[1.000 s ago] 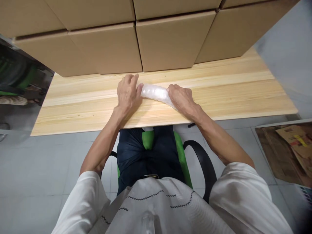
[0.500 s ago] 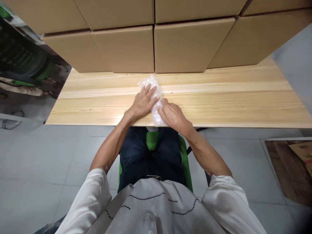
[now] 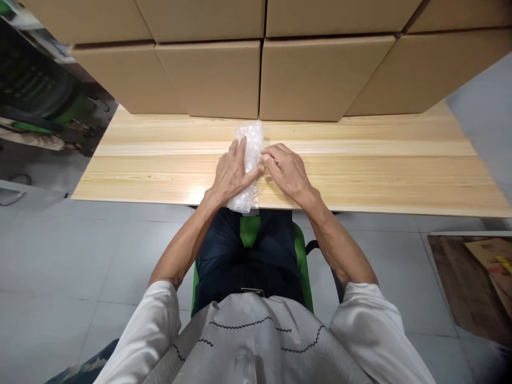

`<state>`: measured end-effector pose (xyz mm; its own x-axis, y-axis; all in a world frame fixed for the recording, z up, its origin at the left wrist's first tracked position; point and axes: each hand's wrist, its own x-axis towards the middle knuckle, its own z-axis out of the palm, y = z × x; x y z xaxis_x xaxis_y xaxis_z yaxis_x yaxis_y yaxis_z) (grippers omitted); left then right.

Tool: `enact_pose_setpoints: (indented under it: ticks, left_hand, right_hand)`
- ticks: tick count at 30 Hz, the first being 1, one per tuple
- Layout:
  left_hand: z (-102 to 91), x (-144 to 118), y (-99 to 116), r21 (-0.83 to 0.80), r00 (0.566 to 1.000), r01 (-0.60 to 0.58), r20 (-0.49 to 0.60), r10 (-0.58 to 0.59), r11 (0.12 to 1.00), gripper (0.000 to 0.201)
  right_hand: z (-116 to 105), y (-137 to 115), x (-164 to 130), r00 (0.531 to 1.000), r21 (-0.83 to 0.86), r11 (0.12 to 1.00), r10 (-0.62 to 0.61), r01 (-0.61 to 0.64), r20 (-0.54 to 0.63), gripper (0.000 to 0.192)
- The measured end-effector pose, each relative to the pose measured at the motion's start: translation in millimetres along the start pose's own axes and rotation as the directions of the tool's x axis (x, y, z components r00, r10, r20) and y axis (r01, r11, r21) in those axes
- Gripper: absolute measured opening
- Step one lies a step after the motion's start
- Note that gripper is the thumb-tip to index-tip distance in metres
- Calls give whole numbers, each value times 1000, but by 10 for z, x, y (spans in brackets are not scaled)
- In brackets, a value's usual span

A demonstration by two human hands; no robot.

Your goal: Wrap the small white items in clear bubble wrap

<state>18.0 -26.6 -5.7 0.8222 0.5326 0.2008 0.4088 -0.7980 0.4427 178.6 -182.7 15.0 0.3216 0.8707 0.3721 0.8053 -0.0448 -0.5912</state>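
A narrow piece of clear bubble wrap point(image 3: 253, 140) lies lengthwise on the wooden table, its near end slightly over the front edge. Whether anything is inside it cannot be made out. Flat across its middle rests my left hand point(image 3: 232, 172), fingers stretched out and thumb reaching toward the right side. My right hand point(image 3: 288, 172) is closed at the wrap's right edge, thumb and forefinger pinched together on the plastic there. Part of the wrap is hidden under the left hand.
Stacked cardboard boxes point(image 3: 304, 80) line the back of the table point(image 3: 380, 170). A green chair point(image 3: 303, 266) is beneath me. Brown cardboard point(image 3: 472, 282) lies on the floor at right; a dark chair point(image 3: 36, 80) stands at left, with part of another person point(image 3: 34, 140) near it.
The bubble wrap has turned straighter, its near end shifting left. My right hand has moved slightly up and away from the near part to its right edge. The left hand stays flat on it.
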Motion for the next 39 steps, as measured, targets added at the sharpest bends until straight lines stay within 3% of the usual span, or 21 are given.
enact_pose_setpoints:
  ticks: [4, 7, 12, 17, 20, 26, 29, 33, 39]
  left_hand:
    - [-15, -67, 182, 162, 991, 133, -7, -134, 978, 106]
    - [9, -85, 244, 222, 980, 197, -48, -191, 955, 105]
    - [68, -131, 194, 50, 972, 226, -84, -221, 973, 109]
    - [70, -225, 109, -160, 988, 81, -114, -100, 984, 119]
    - [74, -267, 57, -204, 981, 3, -192, -43, 979, 130]
    - [-23, -282, 83, -183, 952, -5, -303, -51, 983, 129]
    - [-90, -255, 112, -190, 950, 12, -304, -71, 982, 126]
    - [-82, -165, 29, -183, 967, -18, -251, -29, 983, 121]
    - [-7, -64, -85, -242, 995, 69, -49, -83, 968, 117]
  right_hand:
    - [171, 199, 316, 970, 32, 974, -225, 223, 91, 63]
    - [278, 329, 524, 953, 30, 966, -260, 258, 158, 72]
    - [318, 350, 745, 947, 33, 966, -257, 255, 192, 87]
    - [183, 148, 719, 957, 146, 979, -177, 146, 232, 72]
    - [106, 6, 583, 962, 316, 947, -133, 52, 240, 74]
    - [182, -246, 332, 972, 630, 745, 115, -220, 203, 80]
    - [226, -301, 240, 963, 717, 643, 151, -268, 224, 75]
    - [260, -223, 156, 964, 779, 569, 130, -263, 231, 76]
    - [410, -11, 120, 940, 759, 559, 262, -333, 219, 56]
